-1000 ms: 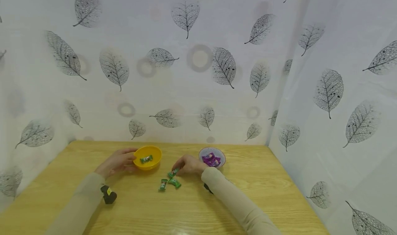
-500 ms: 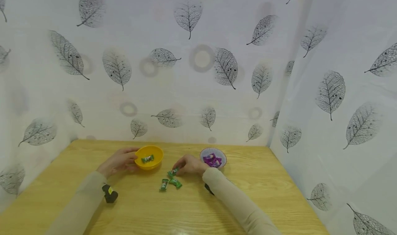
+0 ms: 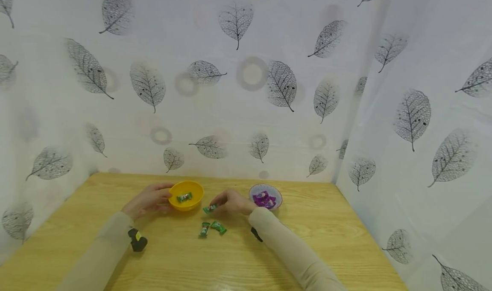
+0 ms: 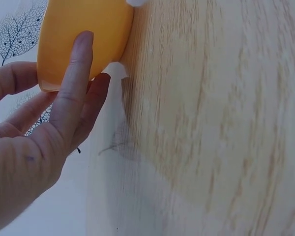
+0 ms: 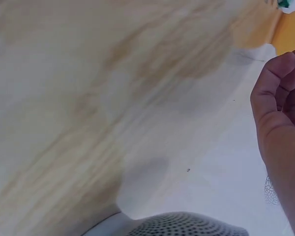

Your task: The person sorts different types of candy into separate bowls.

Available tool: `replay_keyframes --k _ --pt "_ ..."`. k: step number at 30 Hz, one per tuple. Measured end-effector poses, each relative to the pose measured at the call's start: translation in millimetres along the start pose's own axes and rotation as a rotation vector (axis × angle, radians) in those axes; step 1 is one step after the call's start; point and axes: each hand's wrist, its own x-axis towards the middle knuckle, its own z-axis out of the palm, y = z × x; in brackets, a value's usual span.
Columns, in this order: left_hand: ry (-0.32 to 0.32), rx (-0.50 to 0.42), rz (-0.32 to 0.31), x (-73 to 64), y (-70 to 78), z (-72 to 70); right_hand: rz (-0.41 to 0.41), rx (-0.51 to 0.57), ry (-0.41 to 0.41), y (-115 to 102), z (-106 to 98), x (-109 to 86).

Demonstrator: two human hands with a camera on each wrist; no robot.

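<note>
At the left side of a yellow bowl [image 3: 187, 206], my left hand [image 3: 147, 200] holds the wall near the rim; the left wrist view shows fingers [image 4: 78, 59] along the outside of the bowl [image 4: 83, 24]. One green-wrapped candy [image 3: 184, 197] lies in that bowl. My right hand [image 3: 233, 202] pinches another green candy [image 3: 210, 208] by its wrapper, just right of the bowl. Two more green candies, a left one [image 3: 204, 229] and a right one [image 3: 218, 228], lie on the table below it. In the right wrist view the right hand [image 5: 280, 113] shows, its fingertips partly cut off.
A pale bowl [image 3: 279, 193] with purple-wrapped candies [image 3: 264, 199] stands behind my right wrist. The wooden table [image 3: 184, 265] meets leaf-patterned white sheeting [image 3: 246, 116] at the back and right. Dark devices sit at both wrists, the left one [image 3: 137, 240] fully visible.
My right hand has taken its pinched green candy off the table spot beside the other two and moved it left and away, closer to the yellow bowl. My left hand stays at the bowl.
</note>
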Motion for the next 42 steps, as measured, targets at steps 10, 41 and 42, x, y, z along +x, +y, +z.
replay_keyframes --k 10,41,42 --pt "0.004 0.032 -0.012 -0.1 1.9 0.6 -0.002 0.078 -0.007 -10 -1 2.0" --pt "-0.015 -0.004 0.003 1.3 -1.1 -2.3 0.019 0.097 0.125 -49 9 27.8" --pt "-0.01 -0.006 0.001 1.9 -1.7 -2.7 0.022 0.097 0.125 -49 10 28.4"
